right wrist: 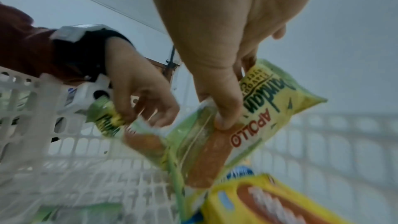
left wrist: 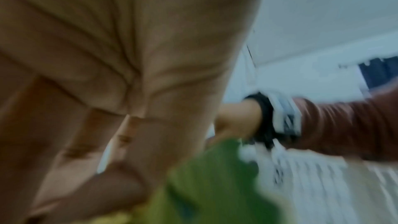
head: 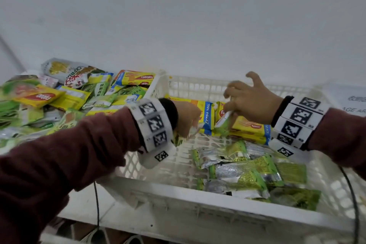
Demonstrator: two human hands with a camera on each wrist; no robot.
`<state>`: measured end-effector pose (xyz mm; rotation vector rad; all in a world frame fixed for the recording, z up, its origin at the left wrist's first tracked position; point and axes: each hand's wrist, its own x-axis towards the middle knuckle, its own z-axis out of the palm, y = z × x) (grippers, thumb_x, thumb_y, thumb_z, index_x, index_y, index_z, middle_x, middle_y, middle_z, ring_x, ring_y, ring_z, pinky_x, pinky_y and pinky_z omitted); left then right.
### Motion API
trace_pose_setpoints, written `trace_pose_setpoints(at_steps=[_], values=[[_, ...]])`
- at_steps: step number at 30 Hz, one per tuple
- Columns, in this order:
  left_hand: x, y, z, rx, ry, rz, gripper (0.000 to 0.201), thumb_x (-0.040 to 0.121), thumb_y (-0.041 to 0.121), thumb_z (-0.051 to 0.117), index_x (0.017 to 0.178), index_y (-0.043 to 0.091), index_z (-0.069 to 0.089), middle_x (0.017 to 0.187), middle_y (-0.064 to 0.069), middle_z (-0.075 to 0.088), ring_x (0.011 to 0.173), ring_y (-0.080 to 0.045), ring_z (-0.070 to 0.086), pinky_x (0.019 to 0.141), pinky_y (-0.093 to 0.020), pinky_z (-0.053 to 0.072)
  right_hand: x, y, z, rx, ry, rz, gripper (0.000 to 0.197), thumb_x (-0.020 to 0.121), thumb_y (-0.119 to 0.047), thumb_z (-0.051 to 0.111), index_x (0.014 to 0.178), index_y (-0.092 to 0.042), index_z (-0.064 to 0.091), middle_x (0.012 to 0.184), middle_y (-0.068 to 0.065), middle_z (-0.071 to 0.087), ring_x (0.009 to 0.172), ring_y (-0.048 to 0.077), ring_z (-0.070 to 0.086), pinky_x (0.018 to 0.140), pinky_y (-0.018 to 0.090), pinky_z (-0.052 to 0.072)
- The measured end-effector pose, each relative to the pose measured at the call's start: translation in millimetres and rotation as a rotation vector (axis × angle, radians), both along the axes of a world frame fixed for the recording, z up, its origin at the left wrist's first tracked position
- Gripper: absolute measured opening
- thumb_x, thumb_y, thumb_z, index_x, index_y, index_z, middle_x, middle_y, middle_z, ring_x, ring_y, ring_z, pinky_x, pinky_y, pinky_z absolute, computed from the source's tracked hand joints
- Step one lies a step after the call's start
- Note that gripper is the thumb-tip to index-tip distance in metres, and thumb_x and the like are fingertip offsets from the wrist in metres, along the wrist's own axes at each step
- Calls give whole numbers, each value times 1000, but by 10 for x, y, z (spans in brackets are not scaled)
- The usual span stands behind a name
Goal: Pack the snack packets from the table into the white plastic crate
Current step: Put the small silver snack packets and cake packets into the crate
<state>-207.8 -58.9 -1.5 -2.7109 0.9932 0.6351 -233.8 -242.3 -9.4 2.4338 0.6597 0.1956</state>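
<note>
Both hands [head: 247, 101] over crate [head: 178, 192], pinching green packets [right wrist: 247, 118].

Left wrist view: motion blur smears a green packet [left wrist: 206, 181], its print unreadable. Head view: the left hand [head: 187, 118] hides its packet [head: 193, 130] almost wholly; beyond the crate [head: 178, 200], a sign [head: 354, 103] is cut off by the edge.
</note>
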Motion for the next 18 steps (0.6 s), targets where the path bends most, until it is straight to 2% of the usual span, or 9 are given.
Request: trace_pose_setpoints(at_steps=[2,4,6,8,9,12,14,15,18], values=[[119,170,224,-272,61,157,37,80,-1,60,114,10,51,78,-1,48,65,-16,47,47,-20,41,65,19,-1,-105,-77,76,44,24,-27,93,60,-38,69,86,4,69,94,29,67,77,63,46],[202,371,446,-514,81,280,36,79,-6,60,109,11,48,71,0,47,54,-13,47,38,-16,41,85,194,25,-145,-15,90,45,19,-35,92,56,-41,67,93,7,70,97,32,67,77,62,47],[300,565,568,-659,26,362,37,79,-9,58,105,14,45,66,0,47,47,-9,47,33,-13,36,78,500,77,-246,49,111,41,46,-35,87,81,-46,69,124,14,58,122,34,51,96,62,36],[398,712,599,-756,-11,427,36,79,-11,54,105,14,46,65,-2,50,48,-12,47,36,-17,36,170,701,-121,-273,155,201,38,86,-31,58,122,-40,54,154,11,20,144,31,13,113,56,6],[442,773,588,-797,-9,459,34,80,-11,51,103,13,49,66,-3,51,52,-15,46,41,-19,35,178,823,-206,-274,218,205,36,90,-33,51,126,-38,52,155,5,17,144,28,11,114,53,5],[521,887,524,-873,31,507,30,78,-14,45,82,14,54,65,-7,48,57,-18,40,50,-23,27,210,1174,-338,-252,175,404,20,77,-53,63,96,-53,65,143,-13,43,135,17,37,112,44,26],[545,920,525,-938,31,531,35,76,-15,41,73,18,51,64,-7,45,55,-17,38,47,-21,26,304,1264,-491,-210,319,440,34,93,-27,49,124,-40,54,153,-7,25,144,20,16,117,44,10],[543,919,538,-960,18,536,34,76,-15,39,72,18,51,63,-6,43,52,-14,38,43,-19,26,295,1297,-486,-115,399,427,42,94,-12,45,130,-32,50,153,-1,26,143,22,17,116,45,12],[568,886,539,-953,-13,518,23,85,-7,36,81,10,53,61,-2,41,49,-10,39,44,-19,30,327,1188,-390,342,488,438,59,68,17,49,120,-9,61,132,16,54,123,34,50,102,51,41]])
